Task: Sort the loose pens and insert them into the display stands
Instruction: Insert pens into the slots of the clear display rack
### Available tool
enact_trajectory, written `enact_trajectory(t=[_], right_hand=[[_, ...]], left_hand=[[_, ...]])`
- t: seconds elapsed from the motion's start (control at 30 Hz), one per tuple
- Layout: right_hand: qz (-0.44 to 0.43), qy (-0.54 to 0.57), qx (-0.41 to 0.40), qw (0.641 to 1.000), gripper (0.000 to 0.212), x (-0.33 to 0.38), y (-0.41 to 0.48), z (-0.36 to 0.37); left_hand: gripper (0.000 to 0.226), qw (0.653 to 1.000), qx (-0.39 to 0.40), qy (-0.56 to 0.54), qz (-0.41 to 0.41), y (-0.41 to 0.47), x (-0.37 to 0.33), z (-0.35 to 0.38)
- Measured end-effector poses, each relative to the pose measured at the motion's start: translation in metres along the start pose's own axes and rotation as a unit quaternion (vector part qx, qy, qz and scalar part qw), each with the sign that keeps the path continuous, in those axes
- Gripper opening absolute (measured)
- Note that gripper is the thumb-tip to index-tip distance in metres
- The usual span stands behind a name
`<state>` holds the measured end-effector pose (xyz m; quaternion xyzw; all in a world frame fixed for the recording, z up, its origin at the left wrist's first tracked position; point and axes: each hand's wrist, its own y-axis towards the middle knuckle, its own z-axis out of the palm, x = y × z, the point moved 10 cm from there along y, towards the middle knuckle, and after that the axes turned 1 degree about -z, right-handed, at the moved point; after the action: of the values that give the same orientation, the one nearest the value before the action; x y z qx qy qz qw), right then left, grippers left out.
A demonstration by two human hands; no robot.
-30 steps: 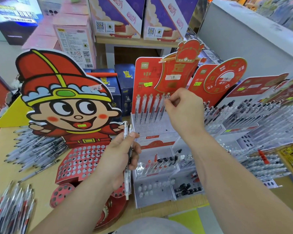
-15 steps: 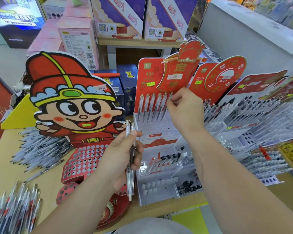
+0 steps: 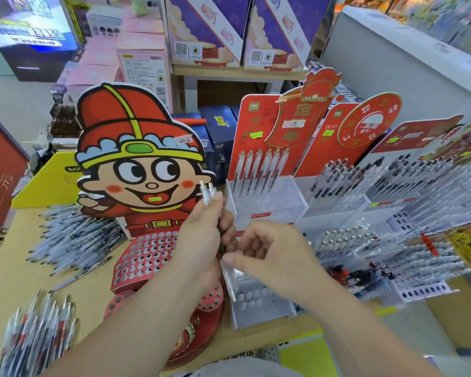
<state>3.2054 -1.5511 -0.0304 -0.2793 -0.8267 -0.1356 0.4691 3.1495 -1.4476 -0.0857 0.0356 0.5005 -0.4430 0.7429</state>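
Left hand (image 3: 204, 240): a small bunch of pens (image 3: 207, 194) is gripped upright, in front of the cartoon stand (image 3: 139, 164).
Right hand (image 3: 272, 257): fingers are curled and the thumb (image 3: 230, 259) is laid against the bunch's lower part; whether a pen is pinched cannot be told.
Clear stand (image 3: 269, 206): a row of pens (image 3: 261, 170) is stood at its back.
Loose pens (image 3: 74, 235): heaped on the table (image 3: 8, 284), left.

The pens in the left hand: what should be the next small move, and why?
Probably the right hand should pinch one pen out of the pens that the left hand grips: its thumb is at their lower part, and the clear stand has open holes before its filled row.
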Motion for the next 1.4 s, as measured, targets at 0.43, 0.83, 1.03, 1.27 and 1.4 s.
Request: enact_trajectory(t=[0.43,0.83,1.03,1.27,1.4], right_hand=[[0.045,0.074,-0.029,0.996,0.016,-0.035,-0.014,-0.046],[0.024,0.221,-0.010,0.975,0.020,-0.097,-0.017,-0.172],[-0.007,0.211,-0.025,0.977,0.013,-0.116,-0.014,-0.224],[0.047,0.374,-0.077,0.923,0.019,-0.126,-0.009,-0.231],[0.055,0.402,-0.063,0.912,0.013,-0.117,-0.010,-0.221]], left_hand=[[0.020,0.996,-0.018,0.079,0.037,-0.009,0.023,0.050],[0.021,0.995,-0.068,0.055,0.046,-0.024,0.063,0.121],[0.016,0.988,-0.130,0.038,0.080,-0.034,0.076,0.150],[0.009,0.978,-0.160,0.032,0.127,-0.061,0.073,0.146],[0.009,0.980,-0.152,0.044,0.123,-0.063,0.075,0.134]])
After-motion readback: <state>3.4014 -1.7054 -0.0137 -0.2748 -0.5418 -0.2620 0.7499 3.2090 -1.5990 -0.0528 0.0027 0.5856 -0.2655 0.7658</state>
